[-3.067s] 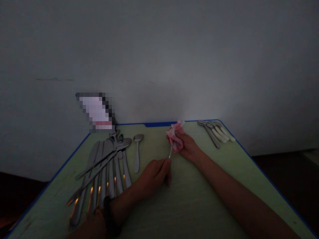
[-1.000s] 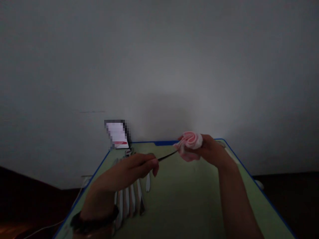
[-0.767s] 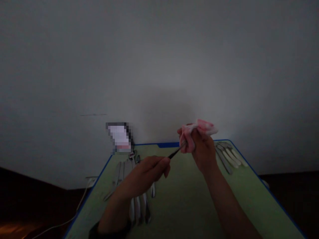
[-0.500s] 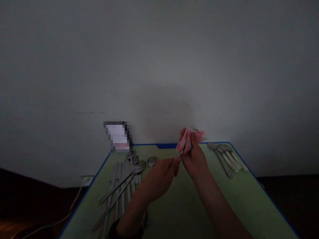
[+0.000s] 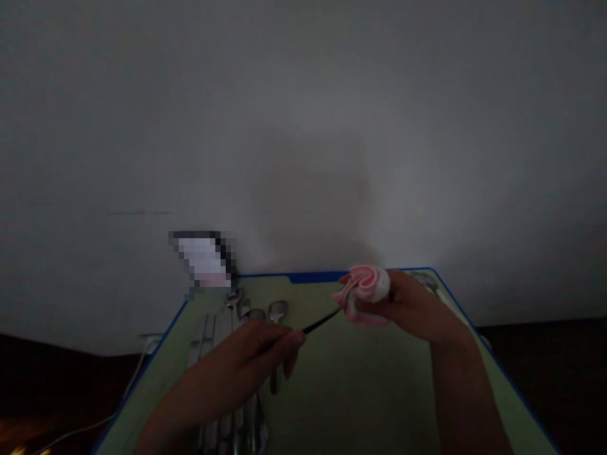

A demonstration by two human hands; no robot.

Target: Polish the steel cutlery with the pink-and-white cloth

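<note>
My left hand (image 5: 265, 351) pinches the end of a thin, dark-looking piece of cutlery (image 5: 322, 322), which slants up to the right. Its far end goes into a bunched pink-and-white cloth (image 5: 367, 287), so I cannot see whether it is a spoon, fork or knife. Fingers and thumb of my right hand (image 5: 403, 303) are closed round that cloth. Below and behind my left forearm lie several metal knives (image 5: 208, 332) and spoons. One spoon (image 5: 277, 309) lies with its bowl near the table's back, left of the cloth.
The green table (image 5: 332, 392) has a blue edge and stands against a grey wall (image 5: 303, 95). More cutlery (image 5: 427, 280) lies at the back right, partly behind my right hand. A blurred-out lit device (image 5: 203, 259) leans at the back left corner. A white cable (image 5: 135, 379) hangs at the left.
My hands have moved apart: the left went left and down, baring more of the handle. My right hand turned, now lying across the cloth from the right, over the right-hand cutlery.
</note>
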